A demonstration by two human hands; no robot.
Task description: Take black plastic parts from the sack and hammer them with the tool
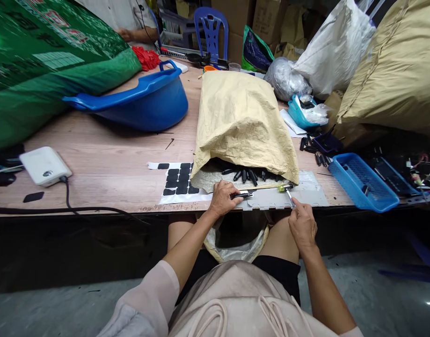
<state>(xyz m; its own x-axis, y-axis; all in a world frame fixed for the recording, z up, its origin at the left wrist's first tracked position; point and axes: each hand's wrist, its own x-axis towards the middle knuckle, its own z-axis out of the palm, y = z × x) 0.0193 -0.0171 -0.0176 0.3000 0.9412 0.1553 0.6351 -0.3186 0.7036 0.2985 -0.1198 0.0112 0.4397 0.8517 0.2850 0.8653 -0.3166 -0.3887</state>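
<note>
My left hand [222, 199] is closed on a slim black pen-like piece [243, 194], which lies low over the table's front edge and points right. In my right hand [303, 224] is a small hammer [285, 187] with a yellowish head and a thin light handle, the head up at the sack's right front corner. Just beyond both hands lies a beige sack [244, 112], its mouth toward me. Several black pen-like pieces [250, 176] show in that mouth. Under the hands is a grey board [309, 192]. Left of it lies a white sheet with black stickers [178, 179].
A blue basin [141, 105] and a green sack [56, 70] stand left. At right are a blue basket [365, 182] and a large beige sack [393, 70]. A white box with a cable [46, 164] lies left. An open bag [237, 252] hangs between my knees. Another person's hand [125, 35] shows behind.
</note>
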